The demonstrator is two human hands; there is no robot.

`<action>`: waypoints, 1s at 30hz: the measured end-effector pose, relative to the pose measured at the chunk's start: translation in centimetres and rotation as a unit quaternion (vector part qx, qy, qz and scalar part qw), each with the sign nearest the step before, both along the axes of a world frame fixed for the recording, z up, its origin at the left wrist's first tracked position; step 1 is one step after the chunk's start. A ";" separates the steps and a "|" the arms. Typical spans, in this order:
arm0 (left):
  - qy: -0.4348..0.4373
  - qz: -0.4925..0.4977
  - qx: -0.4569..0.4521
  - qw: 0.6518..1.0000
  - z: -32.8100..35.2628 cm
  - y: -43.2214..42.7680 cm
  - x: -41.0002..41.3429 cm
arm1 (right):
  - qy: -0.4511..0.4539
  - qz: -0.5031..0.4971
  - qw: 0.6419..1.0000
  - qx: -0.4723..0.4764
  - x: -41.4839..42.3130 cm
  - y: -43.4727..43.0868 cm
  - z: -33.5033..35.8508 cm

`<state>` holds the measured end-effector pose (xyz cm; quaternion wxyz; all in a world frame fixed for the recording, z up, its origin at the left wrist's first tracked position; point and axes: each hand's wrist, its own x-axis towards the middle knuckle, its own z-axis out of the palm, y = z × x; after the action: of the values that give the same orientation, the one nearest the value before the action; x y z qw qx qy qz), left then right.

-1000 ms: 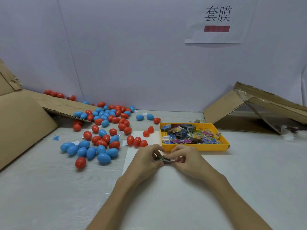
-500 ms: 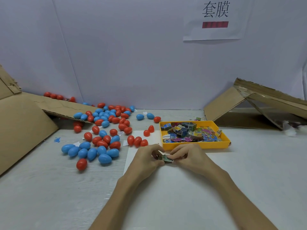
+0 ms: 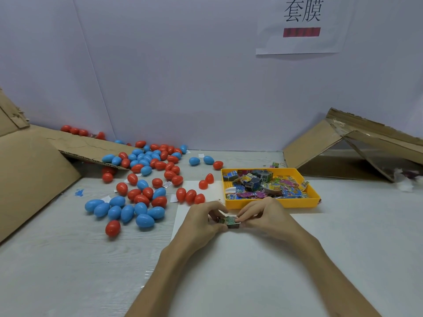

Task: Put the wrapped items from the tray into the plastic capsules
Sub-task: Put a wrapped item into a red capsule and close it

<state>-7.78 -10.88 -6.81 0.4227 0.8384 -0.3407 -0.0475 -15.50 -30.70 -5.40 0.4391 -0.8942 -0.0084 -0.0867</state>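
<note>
A small green wrapped item (image 3: 229, 221) is held between both hands just above the table, in front of the yellow tray (image 3: 272, 202). My left hand (image 3: 201, 221) pinches its left end and my right hand (image 3: 265, 216) pinches its right end. The tray holds several colourful wrapped items (image 3: 263, 184). Many red and blue egg-shaped plastic capsules (image 3: 142, 186) lie scattered to the left, all closed as far as I can see; the nearest blue one (image 3: 145, 221) and a red one (image 3: 112, 228) lie left of my left hand.
A white sheet (image 3: 229, 259) lies under my hands. A large cardboard flap (image 3: 29, 170) slopes at the left. An opened cardboard box (image 3: 357, 147) lies on its side at the back right. A white wall with a paper sign (image 3: 302, 26) closes the back.
Both hands stay together on the wrapped item and have shifted it slightly. The camera has tilted a little, so the scene sits marginally higher in view.
</note>
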 end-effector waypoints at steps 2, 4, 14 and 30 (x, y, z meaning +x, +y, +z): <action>0.000 0.000 0.000 1.000 0.0 0.0 0.0 | 0.000 0.005 1.000 -0.001 0.0 0.0 0.2; 0.002 -0.002 -0.003 1.000 -0.1 -0.1 0.0 | 0.004 0.006 1.000 -0.008 0.0 -0.1 0.4; 0.018 -0.004 0.006 1.000 0.0 0.0 0.0 | -0.123 -0.100 0.987 -0.029 -1.5 -1.1 0.7; 0.168 -0.020 -0.183 0.968 1.6 -0.3 -0.8 | -0.355 -0.103 0.925 -0.085 -1.2 3.0 0.1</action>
<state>-8.61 -11.14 -5.23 0.6195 0.7195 -0.2845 -0.1328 -16.66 -27.71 -5.33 0.3178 -0.8348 -0.0788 -0.4426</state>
